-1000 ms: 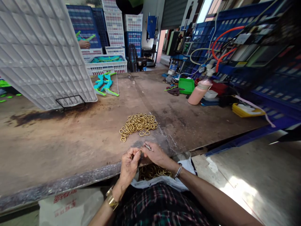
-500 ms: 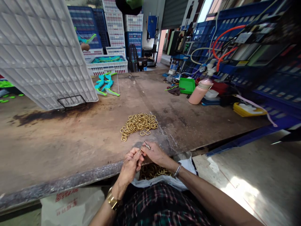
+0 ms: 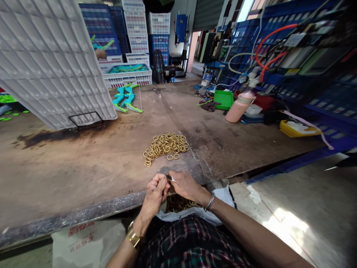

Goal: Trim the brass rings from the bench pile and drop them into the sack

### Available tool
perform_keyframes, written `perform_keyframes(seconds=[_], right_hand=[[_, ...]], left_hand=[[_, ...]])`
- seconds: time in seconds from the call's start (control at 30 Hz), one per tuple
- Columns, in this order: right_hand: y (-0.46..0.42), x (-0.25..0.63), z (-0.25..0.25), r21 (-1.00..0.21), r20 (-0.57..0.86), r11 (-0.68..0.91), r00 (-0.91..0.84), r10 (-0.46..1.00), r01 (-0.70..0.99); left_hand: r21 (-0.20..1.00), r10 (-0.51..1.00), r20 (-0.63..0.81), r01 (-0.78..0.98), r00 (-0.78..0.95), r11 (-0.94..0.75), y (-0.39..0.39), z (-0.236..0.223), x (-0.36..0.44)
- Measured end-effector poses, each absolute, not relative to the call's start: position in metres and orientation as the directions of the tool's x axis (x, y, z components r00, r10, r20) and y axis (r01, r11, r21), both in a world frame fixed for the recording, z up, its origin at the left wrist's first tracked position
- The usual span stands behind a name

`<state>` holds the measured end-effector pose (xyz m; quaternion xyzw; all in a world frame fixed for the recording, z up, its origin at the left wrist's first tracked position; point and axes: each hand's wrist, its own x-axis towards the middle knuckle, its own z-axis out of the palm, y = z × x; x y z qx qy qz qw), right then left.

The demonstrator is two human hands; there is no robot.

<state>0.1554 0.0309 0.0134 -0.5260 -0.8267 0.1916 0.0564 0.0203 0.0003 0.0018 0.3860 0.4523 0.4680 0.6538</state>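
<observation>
My left hand [image 3: 155,190] is closed in a pinch just past the table's front edge; what its fingertips hold is too small to make out. Touching it from the right, my right hand [image 3: 187,185] is wrapped round a small slim tool [image 3: 173,179], dark at one end and pale at the other, its exact kind unclear. Ahead of both hands lies a heap of gold-coloured rings [image 3: 167,144], with two rings [image 3: 173,157] lying apart at its near side. Below my hands, more gold rings [image 3: 181,203] fill an open white bag [image 3: 223,197] at my lap.
A tall ribbed grey panel [image 3: 52,63] stands on the table at left. Toy bows [image 3: 124,98] lie beside it. A pink bottle [image 3: 239,108], a green tray [image 3: 224,99] and a yellow dish [image 3: 298,129] are at right. Another person's hand [image 3: 100,54] shows behind the panel.
The small tool in my right hand has turned, and its dark end now points into my left fingertips. My hands stay together in nearly the same place. The view has shifted slightly.
</observation>
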Motion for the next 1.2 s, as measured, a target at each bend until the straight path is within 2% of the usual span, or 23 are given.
perform_keyframes(seconds=[0.13,0.37,0.6,0.73,0.9,1.07,1.2], right_hand=[[0.031,0.155,0.017,-0.322,-0.127,0.390,-0.448,0.885,0.862],[0.031,0.153,0.018,-0.321,-0.149,0.400,-0.463,0.874,0.858],[0.037,0.156,0.008,-0.268,-0.166,0.351,-0.402,0.901,0.897],[0.052,0.166,0.006,-0.252,-0.107,0.323,-0.358,0.928,0.912],[0.074,0.162,0.009,-0.239,-0.063,0.199,-0.220,0.973,0.950],[0.087,0.149,0.000,-0.178,-0.038,0.195,-0.204,0.978,0.965],[0.093,0.147,-0.005,-0.191,-0.017,0.196,-0.203,0.979,0.962]], left_hand=[[0.940,0.965,-0.223,-0.232,0.138,0.250,0.000,0.002,0.021],[0.955,0.971,-0.218,-0.184,0.095,0.232,0.000,0.004,0.022],[0.963,0.970,-0.216,-0.143,0.111,0.230,-0.007,0.011,0.022],[0.906,0.940,-0.249,-0.286,0.233,0.311,-0.013,0.017,0.026],[0.731,0.910,-0.347,-0.542,0.227,0.414,-0.008,0.012,0.025],[0.672,0.900,-0.393,-0.609,0.190,0.422,-0.005,0.007,0.017],[0.582,0.885,-0.401,-0.680,0.237,0.445,-0.003,0.007,0.012]])
